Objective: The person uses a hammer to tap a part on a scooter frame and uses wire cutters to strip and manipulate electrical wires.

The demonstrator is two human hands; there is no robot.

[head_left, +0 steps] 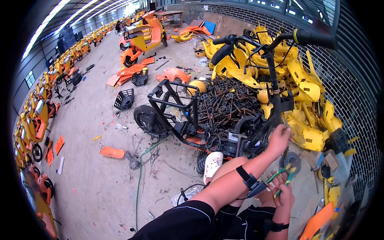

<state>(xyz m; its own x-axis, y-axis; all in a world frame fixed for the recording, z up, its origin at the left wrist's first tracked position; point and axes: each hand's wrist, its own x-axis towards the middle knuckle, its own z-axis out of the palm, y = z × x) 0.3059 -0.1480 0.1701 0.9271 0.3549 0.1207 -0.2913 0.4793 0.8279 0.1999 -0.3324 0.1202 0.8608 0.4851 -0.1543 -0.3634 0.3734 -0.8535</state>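
A stripped black scooter frame point(172, 130) stands in front of me, with its handlebar point(276, 44) rising on the right. My left hand point(279, 138) reaches across to the lower part of the front steering column. Its fingers are closed in a pinch, but what is between them cannot be made out. Below it, my right hand point(283, 194) grips pliers point(277, 175) with green and yellow handles; their jaws are hard to see. Beside the frame's rear lies its black wheel point(146, 120). A black strap point(247, 178) goes round my left forearm.
Behind the frame is a heap of rusty metal parts point(228, 100), with yellow plastic panels point(308, 88) piled against the brick wall. Black baskets point(124, 99) and an orange panel point(112, 152) lie on the floor. A green hose point(139, 180) runs across it. Scooters point(40, 116) line the left.
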